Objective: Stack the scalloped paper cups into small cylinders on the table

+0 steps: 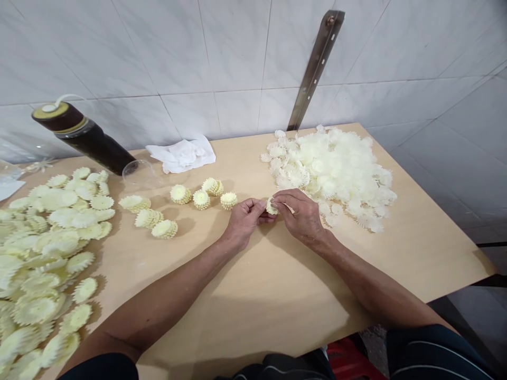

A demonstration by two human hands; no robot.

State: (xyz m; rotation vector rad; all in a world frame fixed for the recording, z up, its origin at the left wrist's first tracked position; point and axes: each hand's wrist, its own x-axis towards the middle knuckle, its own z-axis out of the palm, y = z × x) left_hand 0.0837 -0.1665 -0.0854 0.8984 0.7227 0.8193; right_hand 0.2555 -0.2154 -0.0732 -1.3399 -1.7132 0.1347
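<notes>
At my far left a wide heap of pale yellow flowers (39,309) spreads over the table (222,311), many of them overlapping. Behind it a dark bottle (97,142) leans toward the wall, by my view, with a clear plastic piece (138,173) just beside its lower end and a crumpled tissue (184,154) a little further right. In front of the tissue stand seven small toothed stacks (165,229), a loose three and then a looser four. Next comes my left hand (246,219), its thumb and forefinger nearly closed on one edge of a small pale piece (270,207), which sits between my two hands just above the table. My right hand (303,215) is curled over from the other side, fingertips pinched on the same piece; they hide part of it, so I can't tell how many layers it has. Just beyond that hand lies a broad pile of thin frilly discs (332,169). I judge that I'm at the step of pressing or lining up layers, since the stacks look built from such discs. The next move seems to call for a steady left pinch while my right fingertips square the edges without tearing them.
</notes>
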